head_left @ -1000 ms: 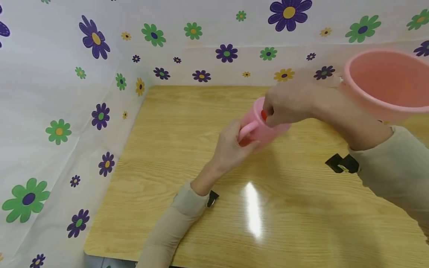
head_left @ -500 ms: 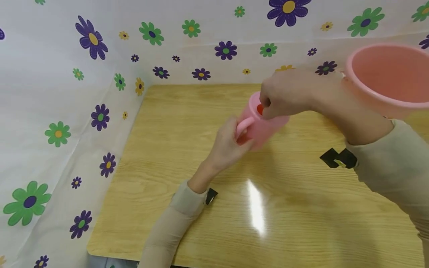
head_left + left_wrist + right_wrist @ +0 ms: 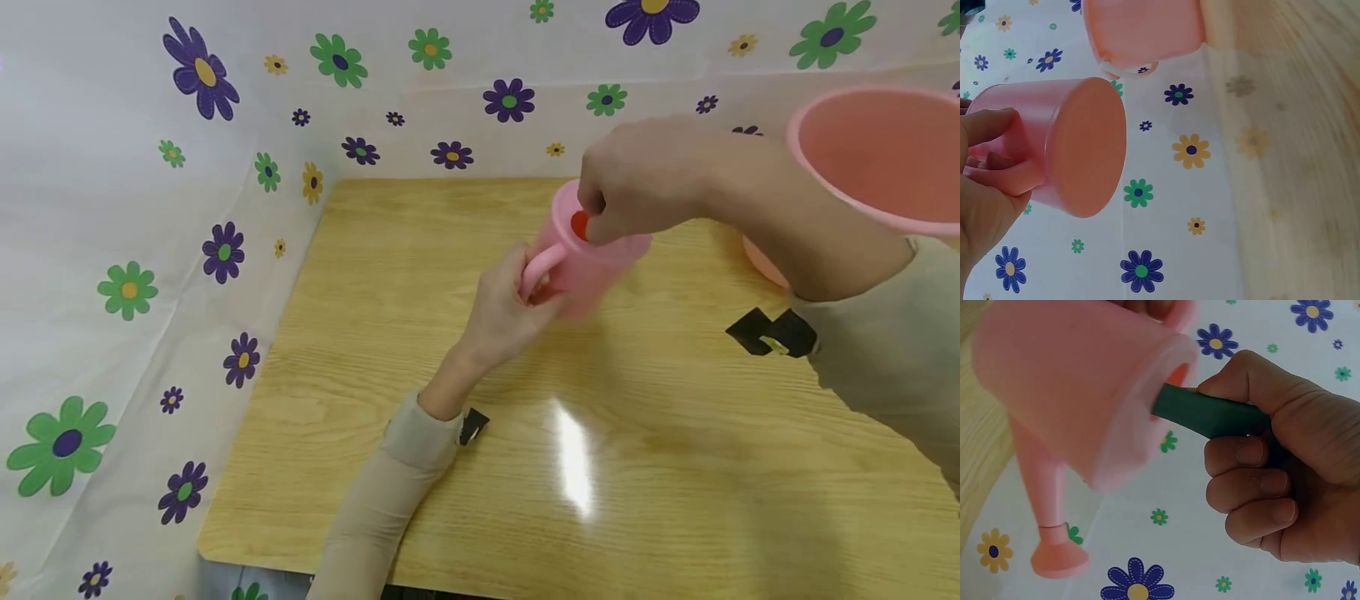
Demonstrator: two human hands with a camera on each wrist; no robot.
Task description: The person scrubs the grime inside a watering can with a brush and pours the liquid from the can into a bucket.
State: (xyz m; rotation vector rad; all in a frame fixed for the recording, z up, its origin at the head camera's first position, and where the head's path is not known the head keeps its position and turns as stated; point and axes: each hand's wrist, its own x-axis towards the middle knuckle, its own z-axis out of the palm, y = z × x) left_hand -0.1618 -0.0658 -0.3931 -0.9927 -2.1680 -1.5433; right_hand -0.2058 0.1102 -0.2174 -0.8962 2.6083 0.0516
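A pink watering can (image 3: 581,271) is held tilted over the table. My left hand (image 3: 502,312) grips its looped handle (image 3: 542,268), fingers curled through it. In the left wrist view the can's round base (image 3: 1088,150) faces the camera. My right hand (image 3: 637,179) is at the can's opening. In the right wrist view that hand's fingers curl round a flat dark green strip (image 3: 1210,412), whose far end enters the opening; the part inside is hidden. The spout (image 3: 1041,469) points downward with its rose (image 3: 1060,559) at the tip.
A large pink bucket (image 3: 821,158) stands at the right, behind my right forearm. Light wood-grain table (image 3: 360,275) lies below, meeting a white flowered sheet (image 3: 247,92) at the back and left. A dark strap piece (image 3: 772,332) hangs from my right cuff.
Both hands have shifted slightly toward the back of the table with the watering can. The right hand stays at the opening with the green strip. The head view has tilted a little.
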